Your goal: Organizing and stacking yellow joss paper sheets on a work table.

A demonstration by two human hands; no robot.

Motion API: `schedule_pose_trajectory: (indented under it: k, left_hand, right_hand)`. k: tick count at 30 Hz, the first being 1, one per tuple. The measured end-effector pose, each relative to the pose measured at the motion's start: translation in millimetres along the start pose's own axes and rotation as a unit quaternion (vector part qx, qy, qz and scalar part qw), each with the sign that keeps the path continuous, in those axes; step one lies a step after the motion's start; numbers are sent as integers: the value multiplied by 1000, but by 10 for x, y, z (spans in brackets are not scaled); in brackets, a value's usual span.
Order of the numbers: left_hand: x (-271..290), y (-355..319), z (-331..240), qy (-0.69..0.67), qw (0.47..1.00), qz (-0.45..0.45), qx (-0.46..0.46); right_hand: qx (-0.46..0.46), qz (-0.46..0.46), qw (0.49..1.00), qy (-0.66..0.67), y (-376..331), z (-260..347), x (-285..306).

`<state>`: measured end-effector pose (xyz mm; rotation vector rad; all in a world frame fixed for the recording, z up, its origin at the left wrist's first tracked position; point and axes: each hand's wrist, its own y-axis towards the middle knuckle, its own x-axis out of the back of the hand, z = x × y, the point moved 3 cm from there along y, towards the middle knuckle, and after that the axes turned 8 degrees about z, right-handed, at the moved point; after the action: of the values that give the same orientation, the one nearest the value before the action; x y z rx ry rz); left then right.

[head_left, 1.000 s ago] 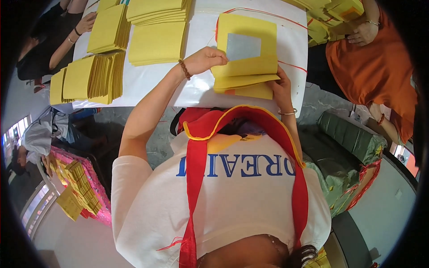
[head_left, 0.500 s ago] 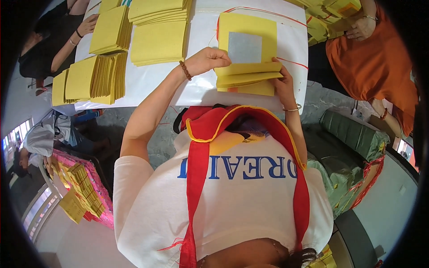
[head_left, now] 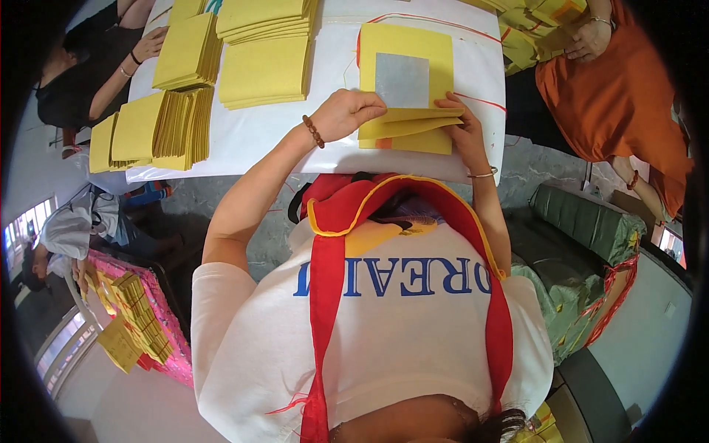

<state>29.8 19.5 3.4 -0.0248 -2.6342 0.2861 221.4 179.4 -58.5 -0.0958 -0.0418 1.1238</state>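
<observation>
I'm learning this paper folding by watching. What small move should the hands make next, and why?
Probably press the fold flat. The left hand and right hand both pinch the near edge of the yellow sheet with the silver square, atop a small stack, and the folded layers gape apart.

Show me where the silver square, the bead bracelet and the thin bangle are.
silver square [head_left: 402, 80], head view, its middle
bead bracelet [head_left: 313, 131], head view, beads on left wrist
thin bangle [head_left: 484, 175], head view, band on right wrist

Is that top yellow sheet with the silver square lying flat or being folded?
Partly folded. The yellow sheet has its near edge turned up under the left hand and right hand, while its far part lies flat.
</observation>
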Motion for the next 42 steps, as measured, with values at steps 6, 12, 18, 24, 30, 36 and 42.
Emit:
schedule_pose_trajectory:
  k: [6, 12, 18, 24, 30, 36, 42]
  left_hand:
    - [-35, -23, 93, -49, 999, -4, -5]
    - [123, -154, 62, -26, 993, -44, -108]
    - [-134, 39, 202, 362, 903, -196, -122]
    - [-116, -195, -36, 384, 883, -167, -210]
    - [-347, -315, 39, 268, 928, -152, -210]
    - [-212, -85, 114, 23, 986, -141, 88]
    - [-202, 125, 402, -120, 972, -131, 155]
  right_hand:
    - [16, -16, 999, 47, 13, -85, 4]
    - [-10, -49, 991, 121, 23, -28, -31]
    - [70, 5, 998, -5, 38, -6, 43]
    - [190, 25, 936, -296, -226, 541, 2]
    - [93, 57, 970, -219, -471, 397, -155]
    - [-85, -95, 992, -20, -194, 329, -268]
    - [-31, -167, 976, -138, 17, 392, -205]
